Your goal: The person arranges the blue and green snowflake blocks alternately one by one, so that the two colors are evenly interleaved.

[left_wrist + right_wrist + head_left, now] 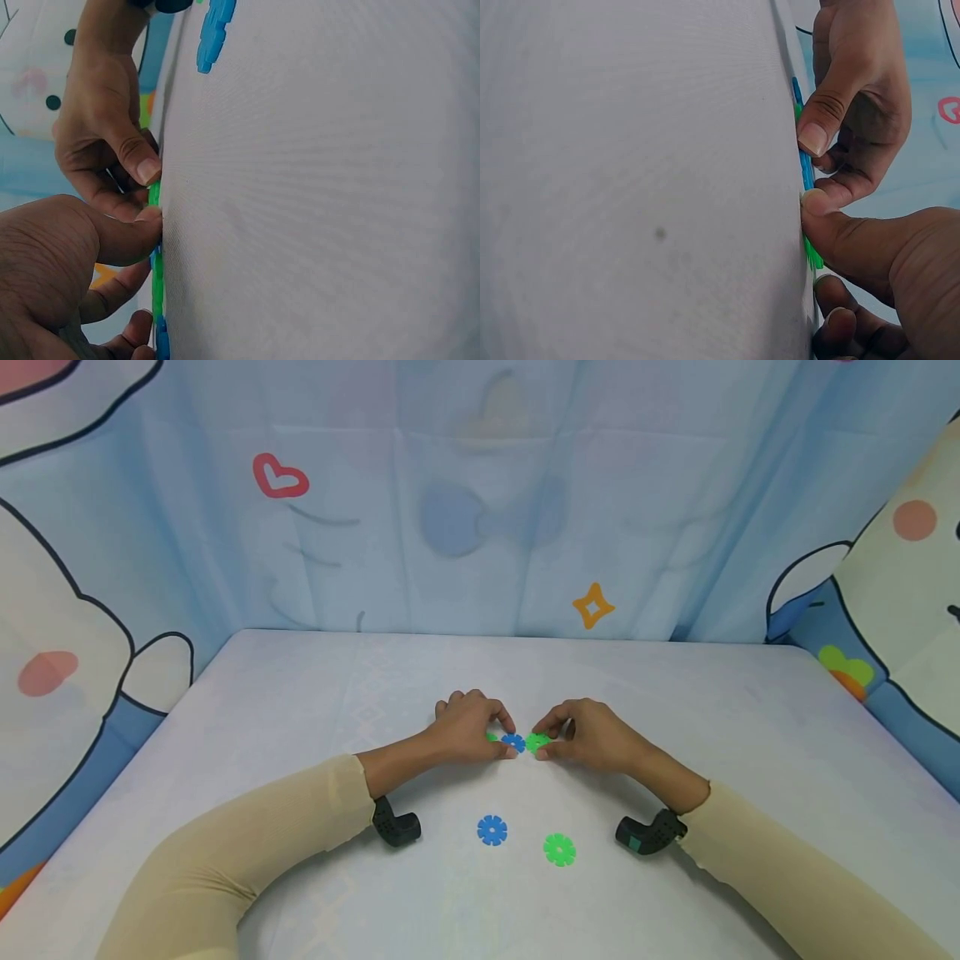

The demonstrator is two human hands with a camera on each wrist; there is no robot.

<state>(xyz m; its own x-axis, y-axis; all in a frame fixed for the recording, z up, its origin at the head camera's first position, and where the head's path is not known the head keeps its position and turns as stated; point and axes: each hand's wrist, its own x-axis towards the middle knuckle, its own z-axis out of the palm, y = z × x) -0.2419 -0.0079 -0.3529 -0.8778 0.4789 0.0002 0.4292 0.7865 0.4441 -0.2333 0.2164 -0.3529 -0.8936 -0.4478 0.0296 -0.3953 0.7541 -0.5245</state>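
Your left grip (467, 728) pinches a blue disc (514, 742) between thumb and finger; your right grip (591, 735) pinches a green disc (536, 742) the same way, rim to rim with the blue. A second green disc (492, 737) shows under your left fingers, and the left wrist view gives a further blue piece (163, 339) beyond it. Risk noted: if the notches are out of line when you press, the discs may skid or ride up; uneven force could buckle the row under your left fingers. Seating cannot be confirmed; your fingertips cover it. The row lies flat, midway between the side edges of the bench (712, 710), its long axis left to right, roughly parallel to the far edge; a round disc alone points no way. Nearer you lie a loose blue disc (492, 830) and a loose green disc (559, 850), apart.
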